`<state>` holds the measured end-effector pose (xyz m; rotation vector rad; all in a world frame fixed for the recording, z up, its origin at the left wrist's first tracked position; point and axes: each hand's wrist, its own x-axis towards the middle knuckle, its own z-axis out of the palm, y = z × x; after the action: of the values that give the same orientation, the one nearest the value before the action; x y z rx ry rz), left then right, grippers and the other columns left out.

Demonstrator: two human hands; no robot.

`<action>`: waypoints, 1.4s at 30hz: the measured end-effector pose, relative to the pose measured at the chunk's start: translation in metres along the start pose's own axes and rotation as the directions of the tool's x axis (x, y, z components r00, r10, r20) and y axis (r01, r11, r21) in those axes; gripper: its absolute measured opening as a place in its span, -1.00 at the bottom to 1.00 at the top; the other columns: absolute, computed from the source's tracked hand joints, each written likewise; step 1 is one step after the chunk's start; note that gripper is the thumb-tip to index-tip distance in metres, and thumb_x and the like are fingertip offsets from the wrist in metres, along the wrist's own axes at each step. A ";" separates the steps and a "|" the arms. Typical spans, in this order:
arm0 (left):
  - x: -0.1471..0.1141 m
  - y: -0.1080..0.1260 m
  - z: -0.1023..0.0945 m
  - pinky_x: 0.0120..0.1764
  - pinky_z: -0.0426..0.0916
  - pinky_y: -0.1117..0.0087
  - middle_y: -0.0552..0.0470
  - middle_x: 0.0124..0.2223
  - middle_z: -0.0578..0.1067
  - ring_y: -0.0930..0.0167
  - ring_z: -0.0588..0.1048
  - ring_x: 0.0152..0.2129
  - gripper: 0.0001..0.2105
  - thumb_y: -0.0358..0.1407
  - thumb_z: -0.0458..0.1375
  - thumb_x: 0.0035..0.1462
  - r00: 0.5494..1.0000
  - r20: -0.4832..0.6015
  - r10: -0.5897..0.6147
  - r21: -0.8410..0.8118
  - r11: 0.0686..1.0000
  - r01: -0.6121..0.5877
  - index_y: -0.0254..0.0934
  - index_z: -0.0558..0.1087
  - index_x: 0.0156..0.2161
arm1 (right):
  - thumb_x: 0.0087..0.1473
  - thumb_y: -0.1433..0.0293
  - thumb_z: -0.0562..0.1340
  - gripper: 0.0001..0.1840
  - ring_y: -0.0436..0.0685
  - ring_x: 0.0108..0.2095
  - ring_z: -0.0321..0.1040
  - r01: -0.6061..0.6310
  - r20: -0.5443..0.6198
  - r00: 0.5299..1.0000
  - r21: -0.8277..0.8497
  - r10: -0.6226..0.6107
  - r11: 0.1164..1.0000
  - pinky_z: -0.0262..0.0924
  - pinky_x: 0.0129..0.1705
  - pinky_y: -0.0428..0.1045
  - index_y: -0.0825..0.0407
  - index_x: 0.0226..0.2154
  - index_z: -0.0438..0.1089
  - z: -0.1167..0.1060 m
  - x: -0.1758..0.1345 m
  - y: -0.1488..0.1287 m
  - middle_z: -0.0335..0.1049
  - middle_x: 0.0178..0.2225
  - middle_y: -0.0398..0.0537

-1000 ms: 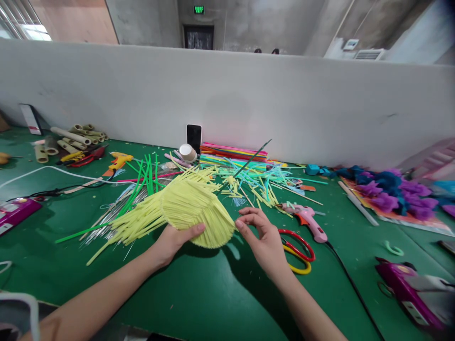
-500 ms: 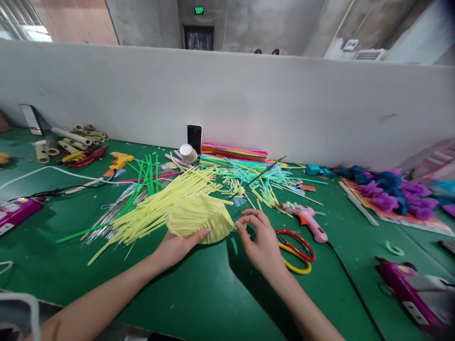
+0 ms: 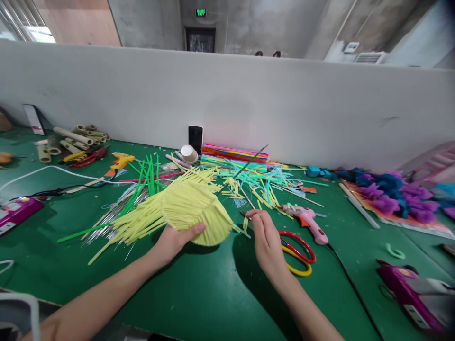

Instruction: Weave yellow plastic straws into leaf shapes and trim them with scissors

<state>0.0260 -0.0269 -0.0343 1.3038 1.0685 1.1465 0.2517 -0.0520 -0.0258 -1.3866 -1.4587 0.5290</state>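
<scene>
My left hand (image 3: 179,241) is closed on a yellow pleated, leaf-shaped piece (image 3: 199,213) of fuzzy pipe cleaners, its thumb pressed on the front. A short stem (image 3: 242,230) sticks out from the piece's right end. My right hand (image 3: 265,237) is just right of that stem, fingers pressed together over the scissors (image 3: 300,255). The scissors' red and yellow handles show beside the hand, and a dark tip peeks out past the fingers. What those fingers hold, if anything, is hidden. A bundle of yellow pipe cleaners (image 3: 142,215) lies behind my left hand.
A pink glue gun (image 3: 309,222) with a black cord lies to the right, and a yellow glue gun (image 3: 121,161) at the left. Colourful pipe cleaners (image 3: 234,154), a phone (image 3: 195,138) and a paper cup (image 3: 188,153) stand near the white partition (image 3: 227,94). Purple flowers (image 3: 387,203) lie far right.
My right hand has drawn back from the piece's right end, and its fingers have closed together. The pleated piece has tilted, showing more of its face. A dark green stick behind has shifted left.
</scene>
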 end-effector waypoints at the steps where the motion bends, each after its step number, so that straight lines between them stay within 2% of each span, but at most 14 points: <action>1: 0.000 -0.001 0.000 0.15 0.23 0.15 -0.05 0.08 0.47 0.19 0.38 0.07 -0.42 -0.14 0.32 -0.05 1.000 -0.001 -0.002 -0.038 0.999 0.001 -0.23 0.39 0.10 | 0.29 0.24 -0.05 -0.70 0.11 -0.21 0.25 0.017 0.022 1.000 -0.006 -0.017 1.000 0.12 -0.14 0.02 0.00 -0.29 0.30 0.000 0.000 -0.001 0.30 -0.25 -0.05; 4: 0.001 -0.003 0.001 0.13 0.27 0.15 -0.10 0.10 0.45 0.19 0.39 0.06 -0.37 -0.18 0.33 -0.05 1.000 -0.002 -0.015 -0.133 0.991 0.015 -0.26 0.32 0.16 | 0.24 0.24 0.05 -0.72 0.13 -0.15 0.28 0.063 0.091 0.994 0.000 -0.062 0.998 0.14 -0.09 0.03 0.01 -0.39 0.35 -0.001 0.001 -0.003 0.32 -0.21 -0.02; 7: 0.001 -0.001 0.002 0.12 0.27 0.16 -0.12 0.12 0.43 0.20 0.40 0.05 -0.34 -0.21 0.33 -0.03 0.999 0.017 -0.029 -0.190 0.981 0.032 -0.27 0.28 0.19 | 0.19 0.25 0.14 -0.81 0.15 -0.05 0.27 0.070 0.127 0.989 0.049 -0.076 0.996 0.16 -0.02 0.04 -0.01 -0.28 0.40 0.000 0.001 -0.004 0.34 -0.10 0.00; 9: 0.001 0.000 0.003 0.12 0.27 0.15 -0.14 0.13 0.42 0.19 0.40 0.05 -0.33 -0.22 0.33 -0.03 0.999 0.036 -0.033 -0.222 0.974 0.041 -0.28 0.27 0.20 | 0.17 0.25 0.17 -0.80 0.15 -0.07 0.31 0.040 0.175 0.983 0.083 -0.054 0.996 0.20 -0.05 0.03 -0.02 -0.21 0.41 0.003 -0.001 -0.004 0.38 -0.11 -0.01; 11: 0.001 0.002 0.004 0.12 0.28 0.13 -0.15 0.13 0.42 0.17 0.39 0.05 -0.33 -0.23 0.33 -0.03 0.998 0.051 -0.033 -0.246 0.968 0.045 -0.28 0.26 0.20 | 0.15 0.24 0.19 -0.80 0.14 -0.16 0.35 0.000 0.210 0.977 0.105 -0.022 0.994 0.23 -0.12 0.02 -0.01 -0.24 0.43 0.006 -0.003 -0.006 0.44 -0.20 -0.03; 16: 0.000 0.002 0.004 0.12 0.28 0.16 -0.13 0.11 0.44 0.19 0.40 0.05 -0.37 -0.24 0.32 -0.02 0.996 0.074 -0.040 -0.246 0.968 0.057 -0.27 0.29 0.18 | 0.14 0.24 0.19 -0.78 0.10 -0.30 0.36 -0.043 0.179 0.984 0.130 0.020 0.991 0.23 -0.23 -0.03 0.03 -0.34 0.43 0.012 -0.008 -0.009 0.46 -0.35 -0.07; 24: -0.001 0.003 0.007 0.10 0.29 0.13 -0.15 0.11 0.44 0.14 0.40 0.05 -0.37 -0.20 0.34 -0.06 0.993 0.086 -0.078 -0.206 0.974 0.094 -0.29 0.33 0.14 | 0.09 0.23 0.24 -0.79 0.08 -0.34 0.37 -0.083 0.096 0.993 0.154 0.068 0.985 0.24 -0.27 -0.06 0.04 -0.33 0.44 0.013 -0.008 -0.011 0.47 -0.34 -0.08; 30: -0.001 0.001 0.005 0.11 0.29 0.16 -0.11 0.08 0.46 0.18 0.40 0.05 -0.40 -0.19 0.33 -0.05 0.993 0.096 -0.072 -0.189 0.978 0.089 -0.26 0.36 0.13 | 0.09 0.23 0.24 -0.79 0.08 -0.37 0.36 -0.090 0.077 0.994 0.146 0.080 0.985 0.22 -0.29 -0.06 0.04 -0.36 0.45 0.016 -0.009 -0.009 0.48 -0.39 -0.08; 38: -0.001 0.001 0.007 0.10 0.29 0.11 -0.15 0.08 0.46 0.13 0.41 0.04 -0.39 -0.18 0.36 -0.10 0.990 0.079 -0.114 -0.249 0.960 0.130 -0.31 0.39 0.10 | 0.08 0.21 0.24 -0.74 0.06 -0.41 0.31 -0.116 0.114 0.989 0.174 0.097 0.978 0.20 -0.32 -0.06 0.07 -0.44 0.43 0.014 -0.009 -0.013 0.43 -0.46 -0.09; 42: 0.005 -0.001 0.005 0.07 0.33 0.14 -0.14 0.09 0.46 0.14 0.43 0.02 -0.40 -0.17 0.36 -0.09 0.988 -0.011 -0.157 -0.358 0.923 0.143 -0.26 0.39 0.09 | 0.05 0.16 0.25 -0.69 0.07 -0.41 0.33 -0.187 0.219 0.965 0.190 0.144 0.964 0.22 -0.33 -0.05 0.09 -0.44 0.46 0.016 -0.008 -0.008 0.46 -0.46 -0.06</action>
<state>0.0314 -0.0230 -0.0352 0.9021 0.9183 1.1884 0.2328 -0.0559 -0.0286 -1.3225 -1.4071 0.9301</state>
